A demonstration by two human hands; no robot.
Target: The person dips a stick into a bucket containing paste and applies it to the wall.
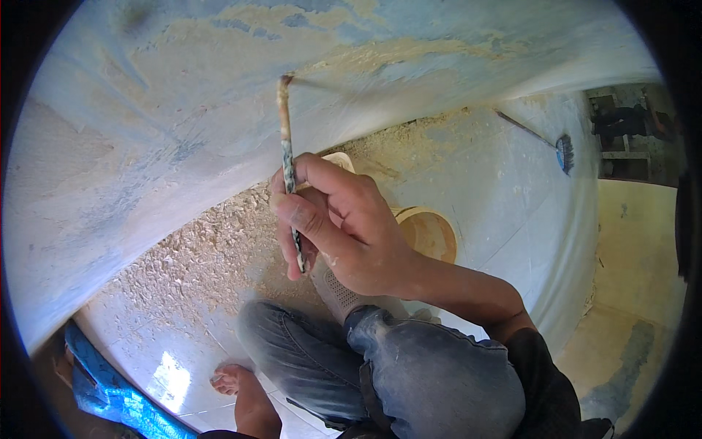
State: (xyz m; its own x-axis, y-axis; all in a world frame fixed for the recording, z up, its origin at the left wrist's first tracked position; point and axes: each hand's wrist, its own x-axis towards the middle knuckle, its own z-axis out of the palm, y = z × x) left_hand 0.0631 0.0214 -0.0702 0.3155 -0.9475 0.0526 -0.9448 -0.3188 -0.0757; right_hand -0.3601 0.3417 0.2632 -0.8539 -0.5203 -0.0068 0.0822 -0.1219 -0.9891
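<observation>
My right hand (344, 227) is closed round a thin, stick-like tool (286, 132) coated in pale, crusted material, its lower part mottled black and white. The thumb presses on its side and the lower end pokes out below the fingers. The dark tip points up at the patchy blue-white wall (219, 117); whether it touches the surface I cannot tell. Low at the left, my left hand (228, 380) hangs over the floor near my knee, fingers loosely apart and holding nothing I can see.
Beige flakes (197, 256) lie thick along the wall's foot. Behind my right wrist stands a round tan bucket (431, 233), with a pale container rim (339, 159) beyond my knuckles. A blue-headed broom (564, 154) lies at the far right. Blue sheeting (128, 395) is at lower left.
</observation>
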